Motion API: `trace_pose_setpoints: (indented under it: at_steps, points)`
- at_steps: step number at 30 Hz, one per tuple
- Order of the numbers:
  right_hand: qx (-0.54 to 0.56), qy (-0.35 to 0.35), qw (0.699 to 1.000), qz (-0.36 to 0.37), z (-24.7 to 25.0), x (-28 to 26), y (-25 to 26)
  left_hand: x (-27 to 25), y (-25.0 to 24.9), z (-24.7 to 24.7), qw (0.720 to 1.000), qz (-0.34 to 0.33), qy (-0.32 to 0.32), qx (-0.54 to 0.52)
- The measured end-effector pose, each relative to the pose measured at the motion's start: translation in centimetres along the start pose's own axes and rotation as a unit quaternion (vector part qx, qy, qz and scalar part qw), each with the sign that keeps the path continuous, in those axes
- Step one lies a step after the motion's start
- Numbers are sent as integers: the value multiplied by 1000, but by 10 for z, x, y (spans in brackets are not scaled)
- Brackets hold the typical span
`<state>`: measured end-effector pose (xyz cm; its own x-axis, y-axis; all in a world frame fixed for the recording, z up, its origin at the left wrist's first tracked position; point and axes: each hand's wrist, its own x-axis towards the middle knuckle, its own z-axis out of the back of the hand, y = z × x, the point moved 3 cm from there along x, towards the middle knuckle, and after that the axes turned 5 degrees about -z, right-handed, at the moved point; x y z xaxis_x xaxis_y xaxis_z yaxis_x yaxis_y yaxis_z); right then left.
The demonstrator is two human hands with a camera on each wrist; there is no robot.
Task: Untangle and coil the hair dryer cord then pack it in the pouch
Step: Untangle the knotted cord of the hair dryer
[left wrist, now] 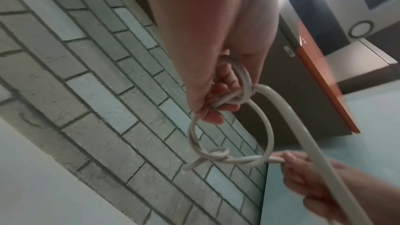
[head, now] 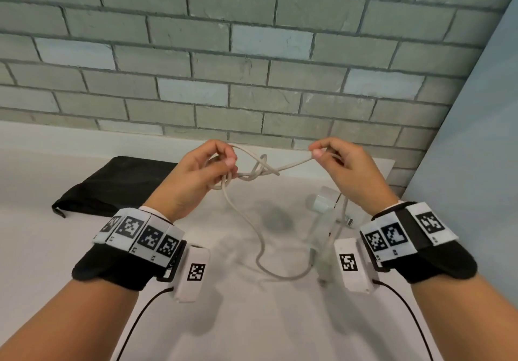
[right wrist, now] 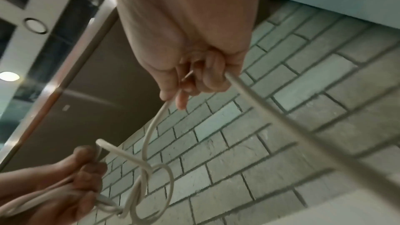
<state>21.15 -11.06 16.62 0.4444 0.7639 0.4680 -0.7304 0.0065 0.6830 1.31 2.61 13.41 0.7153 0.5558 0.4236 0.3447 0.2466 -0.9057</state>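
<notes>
A grey-white hair dryer cord (head: 259, 171) hangs knotted in the air between my two hands. My left hand (head: 207, 170) grips several loops of it, fingers curled round the strands (left wrist: 218, 102). My right hand (head: 330, 158) pinches a single strand between thumb and forefinger, and the cord (right wrist: 259, 102) runs out of the fist toward the camera. The knot (left wrist: 218, 155) sits midway, with a loose loop (right wrist: 164, 191) below it. From the left hand a strand drops to the counter and curves toward the white hair dryer (head: 325, 206). The black pouch (head: 117, 184) lies flat at the left.
The white counter (head: 84, 248) ends at a grey brick wall (head: 252, 52) behind. A pale blue panel (head: 476, 136) closes the right side. The plug (head: 349, 220) lies by the dryer. Thin black wires trail from both wrist bands.
</notes>
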Motion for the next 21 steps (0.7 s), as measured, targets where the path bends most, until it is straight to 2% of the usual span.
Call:
trace_pose_setpoints:
  at_steps: [3,5,8,11,15,18,21]
  points:
    - [-140,-16,988,63,7,3,12,1,2,1,998,-47,-7,29]
    - [-159,-19,984,85,9,4,17,0,-4,-2,996,-82,-5,34]
    - [-108,54,992,28,-3,1,12,0,-16,-10,992,-120,-6,41]
    - [-53,144,987,-48,-21,-7,4,-1,-24,-20,989,-141,-1,45]
    - [73,272,948,-151,-43,-20,-3,-4,-29,-36,986,-160,29,48]
    - [147,267,940,-150,-46,-19,-3,-6,-30,-39,987,-148,39,56]
    - [155,274,934,-169,-46,-16,-4,-10,-31,-35,989,-130,39,55]
